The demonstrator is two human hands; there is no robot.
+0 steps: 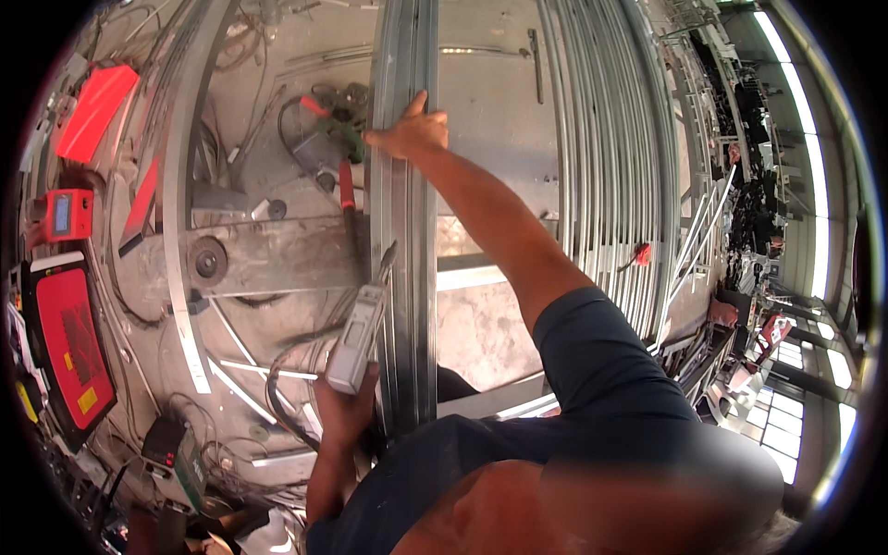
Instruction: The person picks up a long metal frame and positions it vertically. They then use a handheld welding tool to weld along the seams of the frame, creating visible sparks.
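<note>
A long grey metal profile (404,222) runs away from my body down the middle of the head view. My right hand (409,134) is stretched far along it, the thumb at its left edge and the fingers over its right side, gripping it. Low on the left, my left hand (344,407) is closed around a boxy grey-white welding gun (353,347) with a pointed metal nozzle. The nozzle lies close over the profile's left edge; whether it touches, I cannot tell. A dark cable trails from the gun's side, and most of my left fingers are hidden.
Right of the profile lies a row of long metal tubes (610,157). To the left are a green angle grinder (344,139), a round disc (207,260), tangled cables, a red-framed machine (72,338) and a red box with a display (69,215). Another long metal bar (176,203) stretches there.
</note>
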